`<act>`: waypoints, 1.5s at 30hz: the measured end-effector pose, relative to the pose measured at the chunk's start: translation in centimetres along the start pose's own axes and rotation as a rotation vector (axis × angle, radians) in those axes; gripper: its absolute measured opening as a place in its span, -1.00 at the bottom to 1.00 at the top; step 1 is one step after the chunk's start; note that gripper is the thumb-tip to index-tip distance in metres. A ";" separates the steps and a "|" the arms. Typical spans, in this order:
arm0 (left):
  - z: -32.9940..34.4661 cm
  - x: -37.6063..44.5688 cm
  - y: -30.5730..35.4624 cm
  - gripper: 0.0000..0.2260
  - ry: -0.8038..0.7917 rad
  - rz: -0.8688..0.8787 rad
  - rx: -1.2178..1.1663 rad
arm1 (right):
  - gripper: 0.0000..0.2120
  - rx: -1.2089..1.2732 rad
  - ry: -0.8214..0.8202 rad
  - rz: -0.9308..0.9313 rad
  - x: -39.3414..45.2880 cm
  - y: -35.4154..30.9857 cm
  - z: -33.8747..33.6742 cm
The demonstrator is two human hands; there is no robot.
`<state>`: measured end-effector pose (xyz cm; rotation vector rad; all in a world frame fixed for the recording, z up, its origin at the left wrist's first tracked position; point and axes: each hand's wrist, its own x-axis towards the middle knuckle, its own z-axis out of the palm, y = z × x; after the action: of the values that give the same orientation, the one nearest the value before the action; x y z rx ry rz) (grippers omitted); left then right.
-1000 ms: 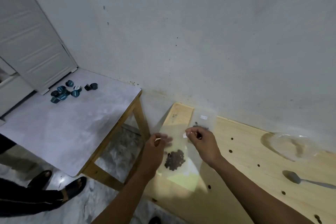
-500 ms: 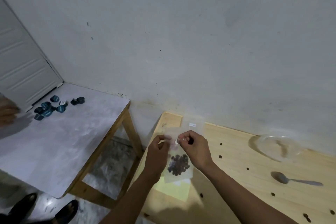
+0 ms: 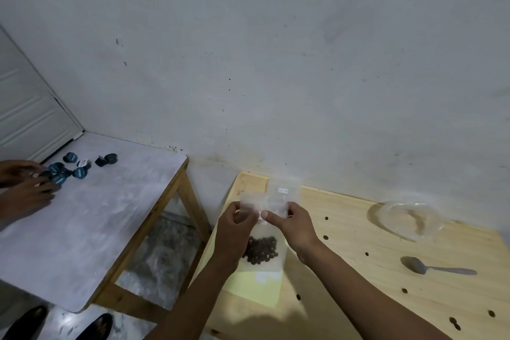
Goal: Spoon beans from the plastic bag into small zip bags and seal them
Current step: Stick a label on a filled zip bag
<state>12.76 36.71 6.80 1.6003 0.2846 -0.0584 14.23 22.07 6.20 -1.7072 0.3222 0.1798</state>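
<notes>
Far left of the fingers, dark caps (image 3: 80, 167) on a grey counter (image 3: 91, 229) under another person's hands (image 3: 26, 188). Left hand (image 3: 234, 232) and right hand (image 3: 294, 225) pinching the top strip of a small zip bag (image 3: 262, 225), beans (image 3: 262, 250) pooled below the fingers. Right of the fingers on the wooden counter (image 3: 358, 284): loose beans, clear plastic bag (image 3: 408, 219), spoon (image 3: 436, 268).
</notes>
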 end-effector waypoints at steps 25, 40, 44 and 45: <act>4.3 5.1 -4.8 -0.67 -0.129 -0.178 0.284 | -0.75 0.191 0.094 0.300 2.3 5.5 -5.6; 6.1 9.4 -4.9 -0.56 -0.170 -0.196 0.439 | -0.51 -0.001 0.002 0.321 6.3 4.6 -5.1; 6.1 8.5 -6.2 -0.60 -0.103 -0.077 0.508 | -0.56 -0.209 0.056 0.225 6.2 5.8 -7.1; 6.0 7.9 -6.6 -0.63 -0.045 -0.016 0.551 | -0.58 -0.284 0.083 0.194 6.1 6.1 -7.9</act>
<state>19.83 32.06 -1.61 2.1403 0.2586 -0.1982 17.65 12.75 -0.05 -1.9665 0.5452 0.3095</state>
